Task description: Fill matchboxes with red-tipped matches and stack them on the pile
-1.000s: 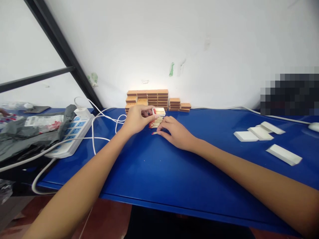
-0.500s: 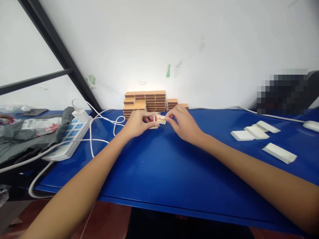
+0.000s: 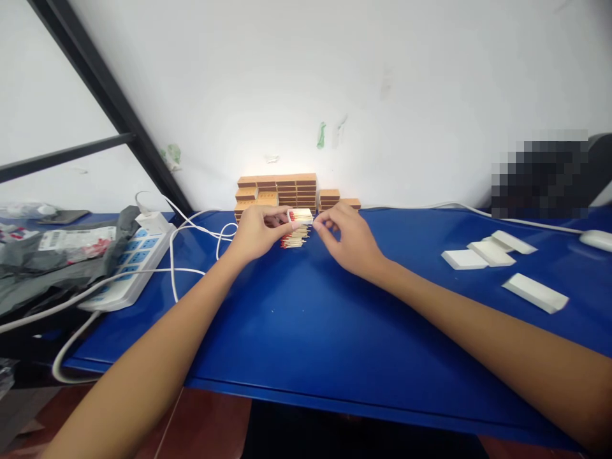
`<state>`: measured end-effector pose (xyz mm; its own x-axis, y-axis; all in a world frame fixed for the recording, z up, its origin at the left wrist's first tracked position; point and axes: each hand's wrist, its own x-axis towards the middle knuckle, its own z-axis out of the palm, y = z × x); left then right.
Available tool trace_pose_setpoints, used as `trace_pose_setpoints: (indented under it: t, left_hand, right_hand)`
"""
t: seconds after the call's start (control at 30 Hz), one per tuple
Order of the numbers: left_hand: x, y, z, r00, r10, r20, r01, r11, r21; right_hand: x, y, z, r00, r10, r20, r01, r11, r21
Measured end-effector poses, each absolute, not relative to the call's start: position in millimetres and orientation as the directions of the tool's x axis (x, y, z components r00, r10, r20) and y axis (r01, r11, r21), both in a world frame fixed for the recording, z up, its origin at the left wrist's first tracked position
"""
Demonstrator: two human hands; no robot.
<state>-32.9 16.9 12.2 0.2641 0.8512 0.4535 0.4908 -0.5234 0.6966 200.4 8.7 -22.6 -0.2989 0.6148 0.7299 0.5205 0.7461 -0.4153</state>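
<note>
Though printed, unreadable at this size: the white label (image 3: 76, 237) on the crumpled grey plastic bag (image 3: 52, 271) at far left, and the blue-keyed face of the power strip (image 3: 131, 261) beside it; any print on the tan matchbox stack (image 3: 287, 188) against the wall likewise too small to tell. Left hand (image 3: 258, 233) well forward over the blue table (image 3: 306, 331), fingers (image 3: 287, 224) clamped on a white matchbox tray (image 3: 301, 215) of red-tipped matches, held just above the tabletop, right in front of the stack. Right hand (image 3: 349, 241) just beside the tray's right end, thumb and forefinger drawn close together; whether pinched on a match, cannot tell. Loose matches (image 3: 294, 240) heaped on the table under the tray, between the two hands. Wide bare blue surface from the hands back to the near table edge, crossed only by both forearms. To the left, white cables (image 3: 191, 252) looped near the left wrist and trailing off the table edge. To the right, well apart from the hands, a few flat white box parts (image 3: 535, 292). Lower rows of the stack hidden behind the hands; pixelated block (image 3: 540, 175) masking the far right corner; white mouse (image 3: 595, 239) cut by the right border; both arms cut off at the bottom.
</note>
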Motion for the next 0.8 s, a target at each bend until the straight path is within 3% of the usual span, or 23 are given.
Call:
trace_pose_setpoints:
  t: [0.2,0.8]
  left_hand:
    - [-32.3,16.5,16.5,0.209,0.863,0.460,0.488,-0.500,0.716]
    - [-33.9,21.0,10.2,0.237,0.830,0.504,0.522,-0.546,0.655]
  right_hand:
    - [191.3,6.4,-37.3,-0.579,0.595,0.557,0.524,0.795,-0.305]
    - [194.0,0.5,-31.2,-0.618,0.619,0.485,0.504,0.785,-0.360]
